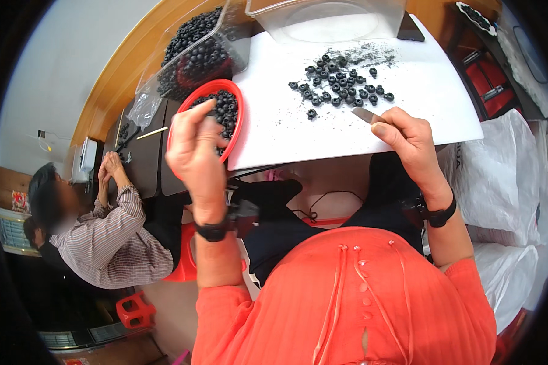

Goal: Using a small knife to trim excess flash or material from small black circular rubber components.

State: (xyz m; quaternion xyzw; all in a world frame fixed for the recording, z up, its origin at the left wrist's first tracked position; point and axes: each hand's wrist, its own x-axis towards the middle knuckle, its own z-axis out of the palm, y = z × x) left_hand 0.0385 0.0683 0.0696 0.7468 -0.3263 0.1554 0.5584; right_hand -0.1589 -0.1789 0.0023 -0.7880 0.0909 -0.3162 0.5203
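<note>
**A:** ok so what's in the shot, biggest stuff first?

**B:** White board takes up the upper middle, lying flat, with dark dust near its top edge. Upper left there's a clear bag stuffed with black rings, and a clear tub sits at the top centre. White sacks run down the right side. Another person in a striped shirt sits at the lower left, hands together at a dark table.

**A:** and the hands?

**B:** Left hand is up over a red bowl full of black rings, left of centre, tucked against the board's left edge. Fingers are curled with the tips pinched together; can't tell whether there's a ring between them. Right hand is closed around a thin metal blade, tip pointing up-left onto the board.

**A:** where are the loose rings?

**B:** A pile of rings is spread on the board, upper centre, just above the blade tip. One stray ring lies apart, lower left of the pile, near the blade. Both wrists wear black bands.
</note>
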